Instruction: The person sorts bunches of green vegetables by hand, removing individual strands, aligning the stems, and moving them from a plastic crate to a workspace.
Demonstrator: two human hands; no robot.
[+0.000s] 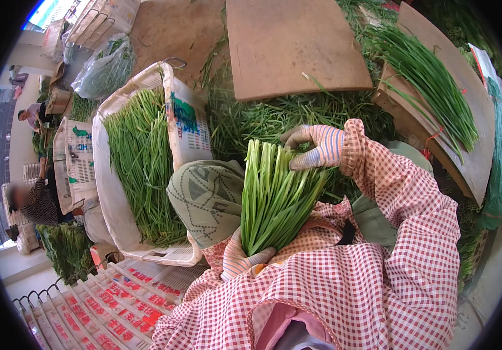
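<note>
My left hand point(246, 259), in a striped knit glove, is closed around the lower part of a bundle of green garlic chives point(273, 201) above my lap. The bundle's pale cut ends point up and away from me. At these ends is my right hand point(316, 146), gloved too, its thumb and fingers touching the stalks on the right side; whether they pinch a stalk is unclear. To the left, a white plastic crate point(174, 157) with a pale liner holds many more chives point(141, 162). Another loose bunch of chives point(434, 83) lies on a curved board at the upper right.
A brown board point(294, 48) lies ahead over loose green leaves point(268, 118). Stacked crates point(102, 306) with red print stand at the lower left. A clear bag of greens point(106, 65) is at the upper left. Two other people point(41, 197) sit at the far left, apart from my hands.
</note>
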